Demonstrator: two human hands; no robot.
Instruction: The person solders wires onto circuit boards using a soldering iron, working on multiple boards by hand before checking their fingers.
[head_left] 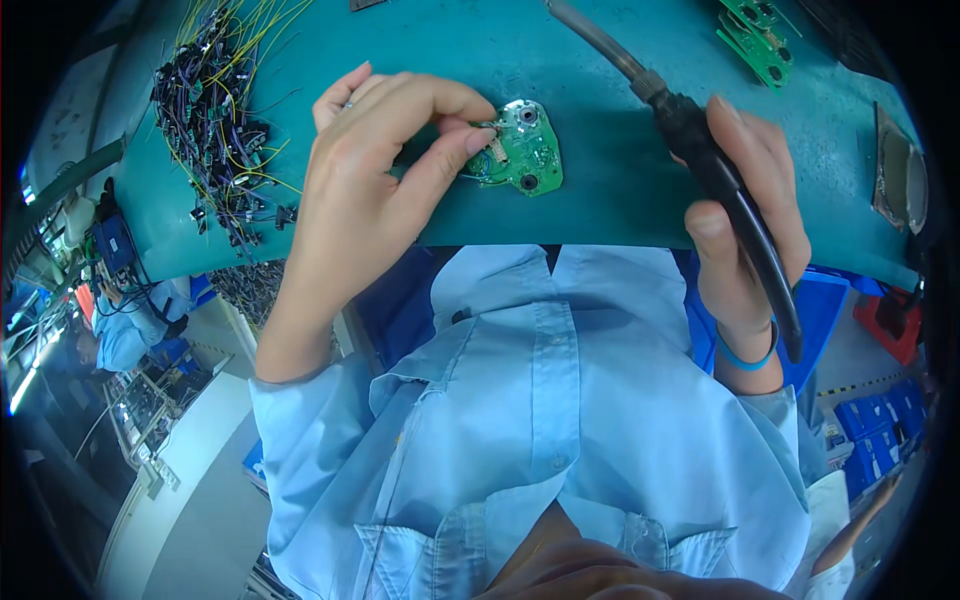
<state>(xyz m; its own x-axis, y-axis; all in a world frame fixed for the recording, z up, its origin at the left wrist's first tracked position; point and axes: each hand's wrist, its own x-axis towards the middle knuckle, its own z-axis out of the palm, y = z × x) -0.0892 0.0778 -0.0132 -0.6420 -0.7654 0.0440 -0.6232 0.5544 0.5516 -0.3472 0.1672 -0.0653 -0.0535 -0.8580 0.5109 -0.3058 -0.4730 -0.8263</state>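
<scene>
A green circuit board (543, 152) with two black round parts lies on the teal work mat, in front of my body. At its left edge my left hand (385, 165) is closed, thumb and forefinger pinched over a small thing I cannot make out, beside a pale connector (498, 150) on the board. My right hand (750, 190) is wrapped round the black handle of a soldering iron (712, 160). Its metal tip points up and to the left, raised well away from the board.
A tangled heap of wire harnesses (215, 120), black with yellow leads, covers the mat's left side. More green boards (757, 45) lie at the far right. A shallow tray-like object (898, 175) sits at the right edge. Blue bins (870, 430) and other people are beyond the table.
</scene>
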